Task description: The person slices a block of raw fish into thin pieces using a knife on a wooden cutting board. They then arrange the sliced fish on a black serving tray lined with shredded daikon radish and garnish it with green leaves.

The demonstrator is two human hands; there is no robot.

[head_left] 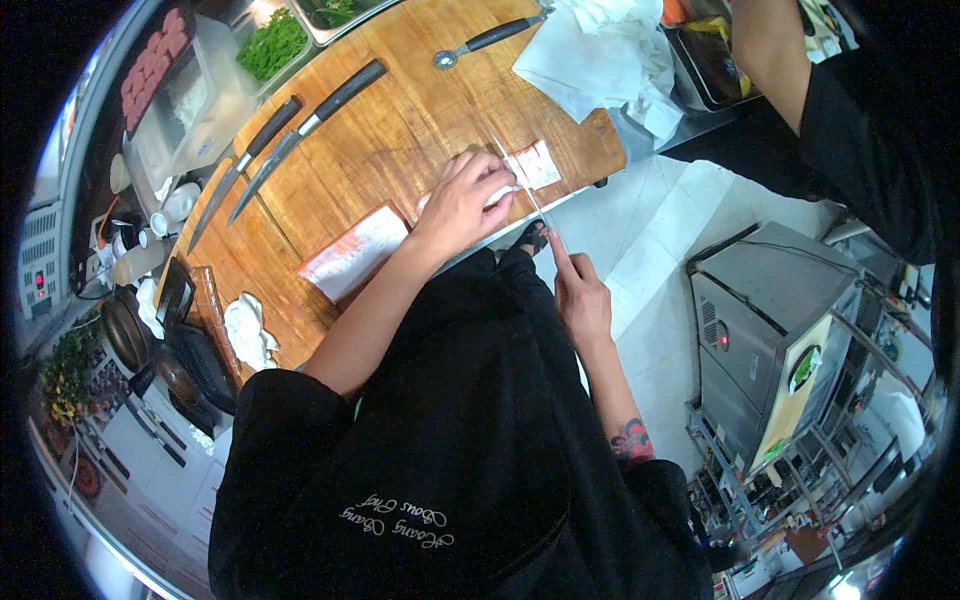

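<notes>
One pale fish slab (pixel 535 165), white with a pink tinge, lies at the near edge of the wooden cutting board (pixel 400 120), toward its right end. Judged soft, wet and slippery, light, easily torn; best steadied from above with flat fingertips, close to the cut.
Left hand (pixel 462 203): fingers curled together, pressing down on the slab's left part.
Right hand (pixel 582 295): closed round the handle of a long thin knife (pixel 525 185), index finger laid along it, blade crossing the slab.
Second fish block (pixel 355 252): orange-white, near edge, left of the hand.
Two dark-handled knives (pixel 300 130): side by side, middle of board.
White cloth (pixel 600 50): far right corner.
Spoon-like tool (pixel 480 42): far edge.
</notes>
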